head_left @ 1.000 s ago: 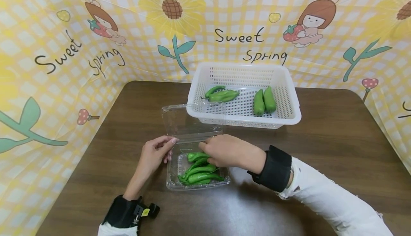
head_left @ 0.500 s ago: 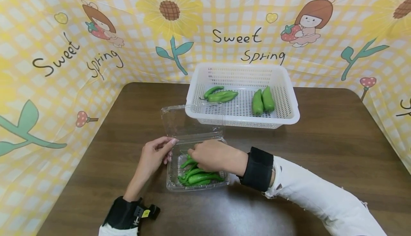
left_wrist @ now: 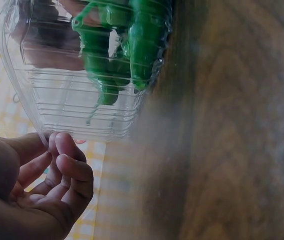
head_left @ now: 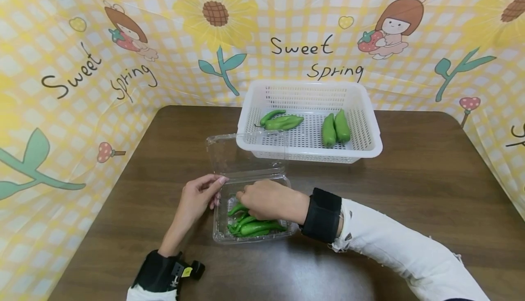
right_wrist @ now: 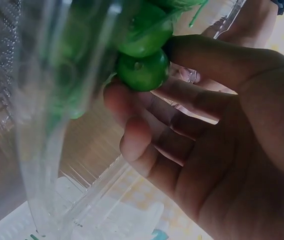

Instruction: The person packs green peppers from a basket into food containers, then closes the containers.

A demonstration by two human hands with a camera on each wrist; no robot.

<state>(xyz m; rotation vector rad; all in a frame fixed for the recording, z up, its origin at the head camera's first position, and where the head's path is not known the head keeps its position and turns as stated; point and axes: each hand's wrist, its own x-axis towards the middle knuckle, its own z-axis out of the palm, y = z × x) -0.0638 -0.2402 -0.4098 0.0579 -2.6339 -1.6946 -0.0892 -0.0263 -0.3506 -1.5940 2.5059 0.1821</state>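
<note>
A hinged clear plastic container (head_left: 219, 236) lies open on the table, its lid (head_left: 223, 155) tipped back. Several green peppers (head_left: 262, 227) are bunched toward its near side. My left hand (head_left: 197, 196) pinches the container's left rim near the hinge between thumb and fingers; the left wrist view shows the pinched rim (left_wrist: 42, 134) up close. Reaching inside from the right, my right hand (head_left: 268, 199) holds a green pepper (right_wrist: 144, 70) between thumb and fingers. In the head view, the back of that hand hides most of this pepper and part of the pile.
Behind the container stands a white slotted basket (head_left: 311, 155), overlapped by the lid in the head view. Inside are a left group of green peppers (head_left: 285, 122) and a right pair of peppers (head_left: 342, 127). A patterned yellow cloth (head_left: 176, 78) rises behind the wooden table (head_left: 410, 178).
My right hand has moved left and slightly toward me inside the container, and the peppers under it have shifted left. The left hand stays on the rim.
</note>
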